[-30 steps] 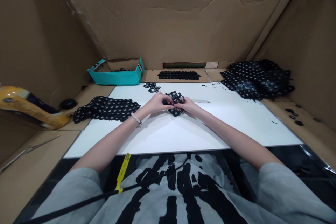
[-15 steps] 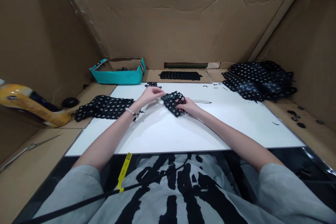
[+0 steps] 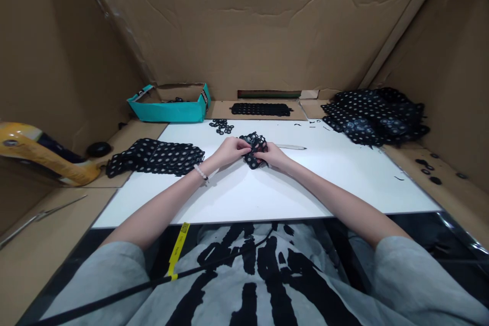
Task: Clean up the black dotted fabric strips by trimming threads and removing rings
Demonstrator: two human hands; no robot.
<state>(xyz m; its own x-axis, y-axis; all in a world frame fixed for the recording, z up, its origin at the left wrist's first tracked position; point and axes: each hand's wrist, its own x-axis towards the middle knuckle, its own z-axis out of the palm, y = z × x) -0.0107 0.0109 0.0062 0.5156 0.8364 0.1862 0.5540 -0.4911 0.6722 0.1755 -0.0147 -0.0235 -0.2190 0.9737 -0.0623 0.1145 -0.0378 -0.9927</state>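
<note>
A small black perforated sheet point(image 3: 254, 148), full of round holes, is held between both hands over the white board point(image 3: 267, 188). My left hand point(image 3: 229, 151) pinches its left edge with closed fingers. My right hand point(image 3: 273, 155) grips its right side, fingers curled round it. A little heap of loose black rings point(image 3: 221, 126) lies just beyond my left hand. A thin white stick point(image 3: 292, 147) rests on the board right of the sheet.
A stack of perforated sheets point(image 3: 155, 157) lies at the left, a bigger pile point(image 3: 376, 114) at the back right. One flat black sheet point(image 3: 261, 109) and a teal box point(image 3: 170, 104) sit at the back. A yellow tool point(image 3: 42, 155) and metal tweezers point(image 3: 38, 219) lie far left. Cardboard walls surround everything.
My left hand reached out toward the ring heap half a second ago and has come back to the sheet's left edge. My right hand kept hold of the sheet throughout.
</note>
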